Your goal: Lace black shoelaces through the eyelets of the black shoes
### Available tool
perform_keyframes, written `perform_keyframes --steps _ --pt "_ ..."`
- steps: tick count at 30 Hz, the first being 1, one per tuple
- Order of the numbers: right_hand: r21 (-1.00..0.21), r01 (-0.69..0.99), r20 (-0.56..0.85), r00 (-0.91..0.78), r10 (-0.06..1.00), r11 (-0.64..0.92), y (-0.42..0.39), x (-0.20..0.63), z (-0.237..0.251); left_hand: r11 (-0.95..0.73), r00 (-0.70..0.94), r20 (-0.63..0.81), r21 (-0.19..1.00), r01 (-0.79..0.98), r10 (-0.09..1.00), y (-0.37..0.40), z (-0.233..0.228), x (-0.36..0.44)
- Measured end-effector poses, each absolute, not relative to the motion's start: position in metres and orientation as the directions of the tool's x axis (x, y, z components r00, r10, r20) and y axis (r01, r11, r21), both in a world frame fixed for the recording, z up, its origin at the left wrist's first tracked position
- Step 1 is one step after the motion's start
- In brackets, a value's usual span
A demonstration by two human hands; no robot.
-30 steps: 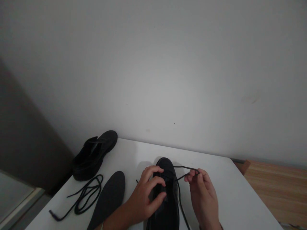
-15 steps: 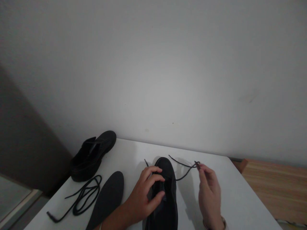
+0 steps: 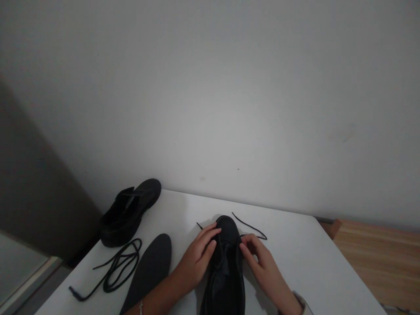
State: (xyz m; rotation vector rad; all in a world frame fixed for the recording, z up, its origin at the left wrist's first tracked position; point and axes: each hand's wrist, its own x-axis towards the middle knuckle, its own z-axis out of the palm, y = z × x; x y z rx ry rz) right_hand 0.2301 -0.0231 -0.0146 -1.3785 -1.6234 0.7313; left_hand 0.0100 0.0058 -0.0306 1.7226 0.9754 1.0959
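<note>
A black shoe [image 3: 226, 293] lies toe-away at the front of the white table, its opening facing me. My left hand [image 3: 198, 256] grips the left side of its upper, with fingertips near the toe. At the right flap, my right hand [image 3: 260, 262] pinches the edge between thumb and forefinger; whether the lace is also in that pinch is hidden. From there a thin black shoelace [image 3: 251, 226] runs out across the tabletop, bending back toward the toe. Its other tip pokes out left of the shoe, beyond my left fingers.
A second black shoe [image 3: 126, 218] without a lace stands at the table's back left. In front of it lies a loosely coiled black shoelace [image 3: 120, 267], beside a dark insole [image 3: 152, 267]. A white wall [image 3: 229, 109] rises behind the table [image 3: 315, 262]; a wooden surface [image 3: 377, 258] is at right.
My right hand has let go of the lace's raised part and moved left to the shoe's right flap. The lace now lies lower. My left fingers have closed onto the left flap.
</note>
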Motion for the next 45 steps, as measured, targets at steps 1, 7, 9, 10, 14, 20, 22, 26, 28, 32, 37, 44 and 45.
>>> perform_keyframes --steps 1,7,9,10,14,20,22,26,28,32,37,44,45 --pt "-0.854 0.476 0.227 -0.024 0.974 0.211 -0.023 0.231 -0.015 -0.342 0.317 0.277 0.924 0.171 0.907 0.006 -0.030 0.010" --pt "-0.869 0.480 0.110 -0.059 0.992 0.124 -0.023 0.236 -0.018 -0.339 0.332 0.259 0.917 0.211 0.907 0.007 -0.027 0.009" --pt "-0.871 0.477 0.096 -0.068 0.993 0.117 -0.024 0.237 -0.017 -0.339 0.331 0.260 0.917 0.210 0.907 0.007 -0.027 0.009" --pt "-0.872 0.474 0.096 -0.075 0.993 0.120 -0.024 0.237 -0.016 -0.341 0.328 0.263 0.917 0.208 0.907 0.007 -0.026 0.009" --pt "-0.879 0.451 0.107 -0.127 0.986 0.153 -0.025 0.240 -0.010 -0.352 0.329 0.273 0.911 0.214 0.904 0.007 -0.026 0.009" --pt "-0.884 0.440 0.089 -0.180 0.980 0.161 -0.025 0.242 -0.010 -0.356 0.346 0.262 0.903 0.240 0.901 0.007 -0.026 0.009" --pt "-0.878 0.452 0.078 -0.187 0.979 0.156 -0.024 0.242 -0.012 -0.358 0.351 0.261 0.900 0.250 0.900 0.007 -0.027 0.008" --pt "-0.862 0.474 0.115 -0.160 0.980 0.179 -0.022 0.240 -0.017 -0.360 0.360 0.254 0.894 0.266 0.898 0.008 -0.027 0.008" --pt "-0.863 0.468 0.150 -0.125 0.981 0.191 -0.021 0.239 -0.021 -0.357 0.361 0.249 0.893 0.273 0.899 0.008 -0.026 0.008" --pt "-0.901 0.378 0.203 -0.071 0.977 0.214 -0.021 0.238 -0.027 -0.354 0.360 0.246 0.894 0.275 0.900 0.008 -0.024 0.008" --pt "-0.954 0.180 0.240 -0.019 0.971 0.240 -0.022 0.235 -0.021 -0.356 0.351 0.252 0.893 0.275 0.902 0.008 -0.025 0.008" --pt "-0.956 -0.177 0.203 0.179 0.963 0.234 -0.027 0.238 -0.003 -0.372 0.359 0.262 0.884 0.283 0.896 0.008 -0.026 0.007" --pt "-0.936 -0.260 0.185 0.213 0.959 0.239 -0.027 0.239 -0.001 -0.373 0.359 0.262 0.883 0.284 0.896 0.008 -0.026 0.007"
